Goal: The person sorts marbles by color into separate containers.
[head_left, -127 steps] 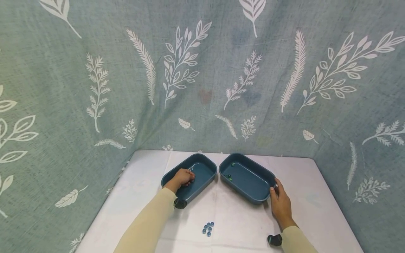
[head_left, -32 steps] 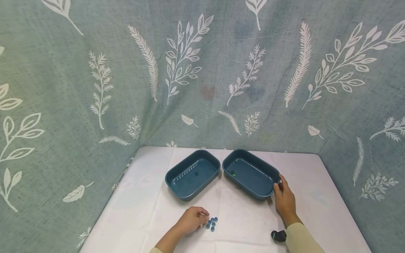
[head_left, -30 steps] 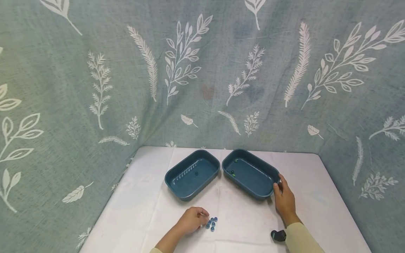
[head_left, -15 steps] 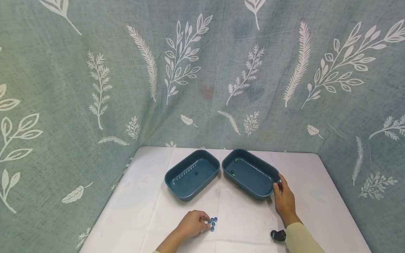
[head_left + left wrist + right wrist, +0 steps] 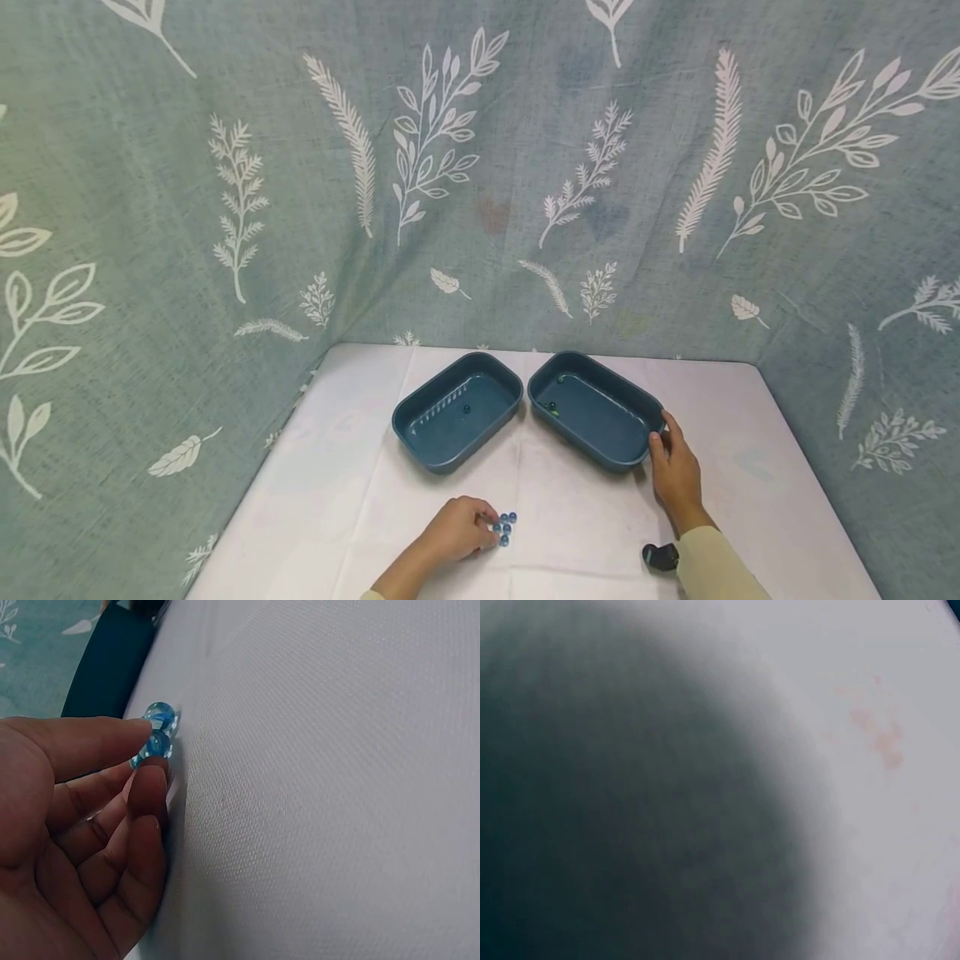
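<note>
left hand (image 5: 459,529), pointing far-right, fingertips (image 5: 135,737) at blue marbles (image 5: 507,529), whether pinching one cannot be told; marbles round, clustered on white cloth (image 5: 581,517); right tray (image 5: 609,421), long axis far-left to near-right; right hand (image 5: 677,479), pointing away, clamped on its near-right end

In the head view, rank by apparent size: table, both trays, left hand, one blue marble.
1. Table
2. Left tray and right tray: too alike to rank
3. Left hand
4. Blue marble
</note>
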The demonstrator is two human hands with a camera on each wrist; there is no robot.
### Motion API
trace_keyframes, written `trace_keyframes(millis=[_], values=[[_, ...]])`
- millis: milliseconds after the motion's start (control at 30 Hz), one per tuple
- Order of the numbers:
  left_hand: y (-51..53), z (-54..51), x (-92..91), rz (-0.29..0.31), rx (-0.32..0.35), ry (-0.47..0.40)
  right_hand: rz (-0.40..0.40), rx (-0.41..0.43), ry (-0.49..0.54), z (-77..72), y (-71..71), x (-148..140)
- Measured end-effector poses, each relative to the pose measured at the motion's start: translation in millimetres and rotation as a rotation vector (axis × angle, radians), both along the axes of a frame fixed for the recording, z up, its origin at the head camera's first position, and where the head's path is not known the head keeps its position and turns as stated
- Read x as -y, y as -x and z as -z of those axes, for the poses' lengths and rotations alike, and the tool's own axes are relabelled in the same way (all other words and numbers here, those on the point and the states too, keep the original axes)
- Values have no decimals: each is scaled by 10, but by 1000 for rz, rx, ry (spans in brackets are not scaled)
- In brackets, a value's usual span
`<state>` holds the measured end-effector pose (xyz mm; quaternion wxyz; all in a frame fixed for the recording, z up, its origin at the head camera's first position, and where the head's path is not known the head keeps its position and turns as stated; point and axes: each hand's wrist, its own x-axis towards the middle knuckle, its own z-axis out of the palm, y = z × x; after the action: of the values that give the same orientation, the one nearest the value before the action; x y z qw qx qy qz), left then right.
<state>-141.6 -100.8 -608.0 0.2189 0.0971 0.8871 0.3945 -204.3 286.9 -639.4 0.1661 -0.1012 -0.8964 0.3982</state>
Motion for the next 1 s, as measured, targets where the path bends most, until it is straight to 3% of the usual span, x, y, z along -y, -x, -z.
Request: trace_keyframes(millis=[400,767,1000], values=[[0,-5,-27,-2,-26,7,0,-5,1,-13,-6,-2],[21,-22,-63,17,-48,66,-2,-2,-3,-3,-2,-9],[37,3,-54,12,-56,32,-5,2,1,14,2,-15]])
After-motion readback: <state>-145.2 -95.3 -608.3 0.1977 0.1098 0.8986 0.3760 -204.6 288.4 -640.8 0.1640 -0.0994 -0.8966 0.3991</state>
